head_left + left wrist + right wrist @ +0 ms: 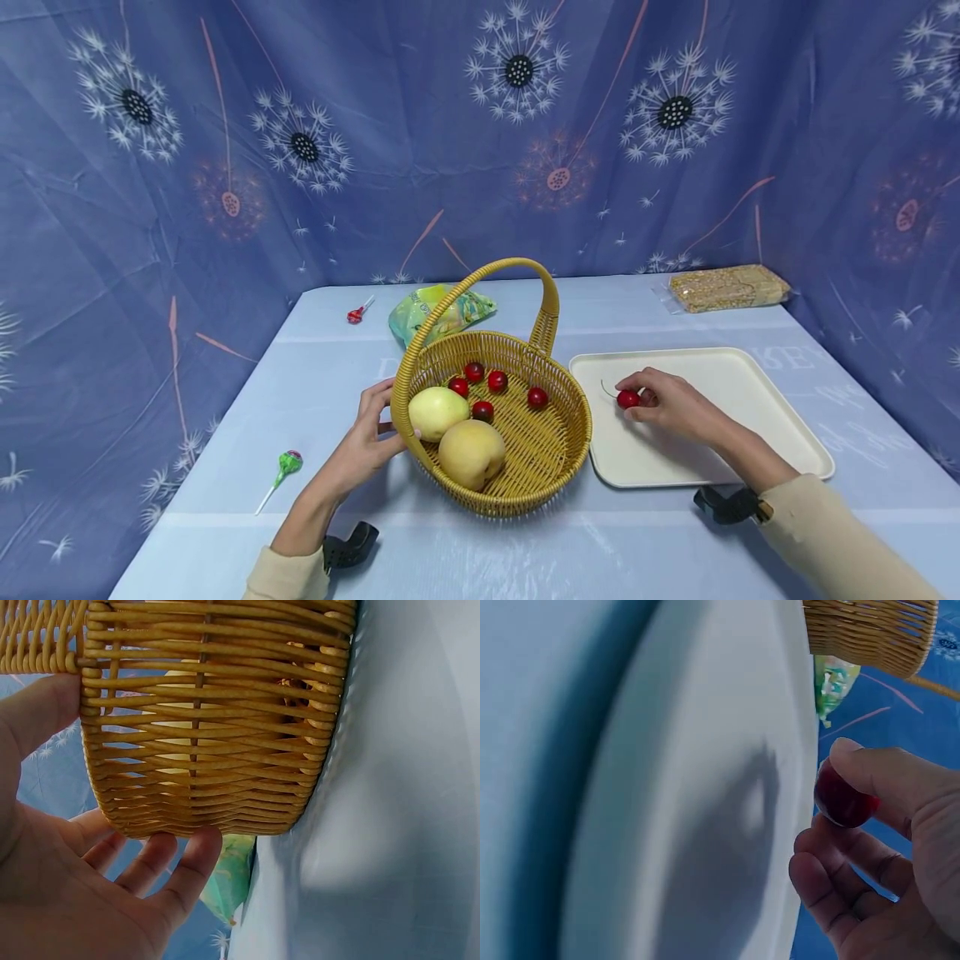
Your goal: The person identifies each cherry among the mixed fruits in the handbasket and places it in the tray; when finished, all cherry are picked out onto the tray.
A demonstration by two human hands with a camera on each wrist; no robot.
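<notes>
Now right hand [675, 406] pinching cherry [627, 398] between thumb and fingers, low over tray [757, 392] near its left edge. Left hand [365, 442] spread, fingers resting on outer wall of basket [543, 454] at mid tabletop; four more cherries, two pale fruits inside.

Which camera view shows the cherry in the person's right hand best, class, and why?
The right wrist view: the cherry fills the frame, pinched by the right hand beside the tray. The head view shows it small but with its stem; the left wrist view shows only the basket.
</notes>
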